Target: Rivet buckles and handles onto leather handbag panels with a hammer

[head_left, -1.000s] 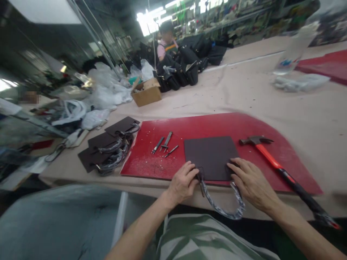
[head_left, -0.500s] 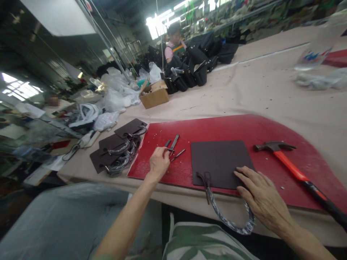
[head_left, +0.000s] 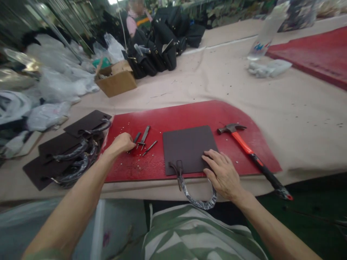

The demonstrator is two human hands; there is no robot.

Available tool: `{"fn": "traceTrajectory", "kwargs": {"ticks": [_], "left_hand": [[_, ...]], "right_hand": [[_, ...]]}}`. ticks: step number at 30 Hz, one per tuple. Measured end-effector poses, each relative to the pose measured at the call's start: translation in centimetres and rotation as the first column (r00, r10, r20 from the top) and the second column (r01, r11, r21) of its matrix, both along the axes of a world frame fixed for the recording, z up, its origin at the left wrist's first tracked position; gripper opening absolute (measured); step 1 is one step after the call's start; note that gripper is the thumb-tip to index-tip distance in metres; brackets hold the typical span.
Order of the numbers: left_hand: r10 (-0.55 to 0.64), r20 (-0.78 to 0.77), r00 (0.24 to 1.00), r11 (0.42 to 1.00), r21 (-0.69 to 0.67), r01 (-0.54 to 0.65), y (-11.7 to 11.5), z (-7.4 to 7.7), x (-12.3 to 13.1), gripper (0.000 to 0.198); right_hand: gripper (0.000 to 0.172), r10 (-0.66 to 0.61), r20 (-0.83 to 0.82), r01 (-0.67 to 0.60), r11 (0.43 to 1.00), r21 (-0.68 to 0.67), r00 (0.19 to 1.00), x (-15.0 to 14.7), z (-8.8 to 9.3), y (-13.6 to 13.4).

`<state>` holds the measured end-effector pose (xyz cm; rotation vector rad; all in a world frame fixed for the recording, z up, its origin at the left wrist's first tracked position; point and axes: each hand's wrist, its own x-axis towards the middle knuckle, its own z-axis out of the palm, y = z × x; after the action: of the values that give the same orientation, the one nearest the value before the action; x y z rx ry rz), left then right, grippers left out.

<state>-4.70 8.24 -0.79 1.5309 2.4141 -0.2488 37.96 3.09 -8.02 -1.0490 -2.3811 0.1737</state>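
Observation:
My left hand (head_left: 124, 142) is closed, its fingertips pinching a dark metal punch (head_left: 137, 137) at the left of the red board. Beside it lie a pronged punch (head_left: 145, 135) and a thin pointed punch (head_left: 150, 147). My right hand (head_left: 222, 174) rests open, fingers spread, on the lower right corner of a dark brown leather panel (head_left: 187, 146). A plastic-wrapped bag handle (head_left: 195, 203) is joined at the panel's lower left and curves over the table edge; its other end is partly hidden by my right hand.
A claw hammer (head_left: 244, 146) with an orange and black handle lies right on the red board (head_left: 195, 112). Panels with wrapped handles (head_left: 56, 144) are piled at left. Behind stand a cardboard box (head_left: 116, 81), black bags (head_left: 154, 50), a bottle (head_left: 264, 39) and a person (head_left: 132, 25).
My left hand has shifted slightly left, off the pronged punch and onto the dark one beside it. The right hand stays on the panel. The view has turned right and down.

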Motion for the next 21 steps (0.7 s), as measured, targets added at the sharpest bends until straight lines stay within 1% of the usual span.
{"fn": "traceTrajectory", "kwargs": {"ticks": [2, 3, 4, 5, 6, 7, 8, 9, 11, 13, 14, 16, 18, 21], "left_hand": [[-0.017, 0.0, 1.0, 1.0, -0.002, 0.017, -0.2, 0.1, -0.2, 0.014], [-0.003, 0.041, 0.999, 1.0, 0.019, 0.002, -0.5, 0.1, -0.4, 0.016], [0.031, 0.124, 0.992, 0.998, 0.056, -0.038, -1.0, 0.1, -0.7, 0.017], [0.077, 0.241, 0.967, 0.989, 0.106, -0.105, -1.6, 0.1, -1.0, 0.018], [0.12, 0.378, 0.918, 0.969, 0.157, -0.192, -2.3, 0.1, -1.3, 0.018], [0.148, 0.518, 0.843, 0.936, 0.202, -0.289, -3.0, 0.1, -1.6, 0.019], [0.15, 0.642, 0.752, 0.894, 0.237, -0.381, -3.7, 0.0, -1.6, 0.021], [0.125, 0.742, 0.659, 0.85, 0.262, -0.457, -4.5, -0.1, -1.5, 0.024], [0.028, 0.871, 0.491, 0.772, 0.293, -0.564, -5.8, -0.4, -0.5, 0.031], [-0.089, 0.933, 0.35, 0.71, 0.306, -0.635, -6.7, -0.8, 1.5, 0.034], [-0.145, 0.945, 0.293, 0.683, 0.31, -0.661, -7.0, -1.0, 2.9, 0.035], [-0.234, 0.951, 0.203, 0.641, 0.308, -0.704, -7.3, -1.6, 6.0, 0.039], [-0.289, 0.95, 0.117, 0.636, 0.282, -0.718, -7.4, -2.4, 9.4, 0.045], [-0.323, 0.946, -0.017, 0.681, 0.22, -0.698, -7.4, -3.8, 13.6, 0.049]], "right_hand": [[0.037, -0.004, -0.008, 0.004, 1.0, -0.007, 1.0, 0.0, 0.1, -0.1], [0.037, -0.005, -0.012, 0.005, 1.0, -0.01, 1.0, 0.0, 0.2, -0.2], [0.037, -0.006, -0.015, 0.005, 1.0, -0.014, 1.0, 0.0, 0.2, -0.2], [0.037, -0.007, -0.018, 0.006, 1.0, -0.017, 1.0, 0.0, 0.2, -0.2], [0.037, -0.008, -0.022, 0.008, 1.0, -0.021, 1.0, 0.0, 0.2, -0.3], [0.037, -0.009, -0.024, 0.009, 1.0, -0.026, 1.0, 0.0, 0.2, -0.3], [0.037, -0.01, -0.027, 0.01, 1.0, -0.03, 1.0, 0.0, 0.2, -0.3], [0.037, -0.012, -0.03, 0.011, 0.999, -0.033, 0.999, 0.0, 0.2, -0.3], [0.038, -0.015, -0.035, 0.013, 0.999, -0.039, 0.999, 0.0, 0.1, -0.3], [0.039, -0.017, -0.04, 0.015, 0.999, -0.049, 0.999, -0.1, 0.1, -0.3], [0.039, -0.018, -0.041, 0.016, 0.998, -0.055, 0.999, -0.1, 0.1, -0.3], [0.039, -0.018, -0.04, 0.016, 0.998, -0.064, 0.999, -0.1, 0.2, -0.3], [0.04, -0.02, -0.039, 0.017, 0.998, -0.064, 0.999, -0.2, 0.3, -0.3], [0.039, -0.024, -0.038, 0.021, 0.998, -0.06, 0.999, -0.3, 0.3, -0.3]]}}
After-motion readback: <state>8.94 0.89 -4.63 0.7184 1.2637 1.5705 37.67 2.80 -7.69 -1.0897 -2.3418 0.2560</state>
